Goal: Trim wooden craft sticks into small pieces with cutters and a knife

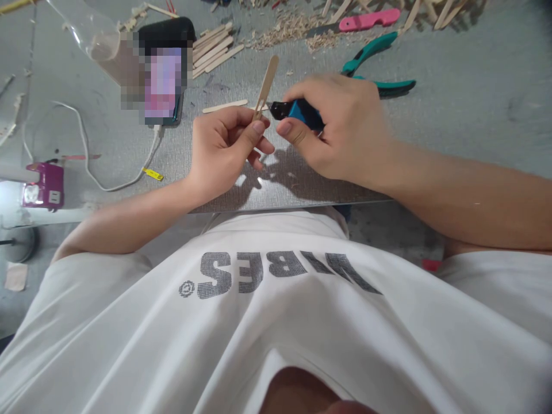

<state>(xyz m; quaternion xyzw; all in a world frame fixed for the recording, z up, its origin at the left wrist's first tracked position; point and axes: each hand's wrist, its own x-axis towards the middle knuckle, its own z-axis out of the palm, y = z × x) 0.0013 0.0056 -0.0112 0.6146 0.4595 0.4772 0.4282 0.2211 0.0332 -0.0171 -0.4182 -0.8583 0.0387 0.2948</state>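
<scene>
Above the table edge, my left hand (230,141) pinches the lower end of a craft stick (268,80) between thumb and fingers. The stick tilts upward, and narrow slots show in its lower part. My right hand (340,123) is wrapped round a blue-and-black tool (302,112) whose thin tip points left at the slotted part. I cannot tell whether the tip touches the wood. Another craft stick (225,106) lies flat on the table just behind my left hand. Teal-handled pliers (373,52) rest beyond my right hand.
A pile of craft sticks (215,52), wood shavings (280,30) and a pink-handled knife (368,20) lie at the back. A phone (164,86) on a white cable (88,155) is to the left, near a clear plastic cup (92,34) and a purple box (45,185).
</scene>
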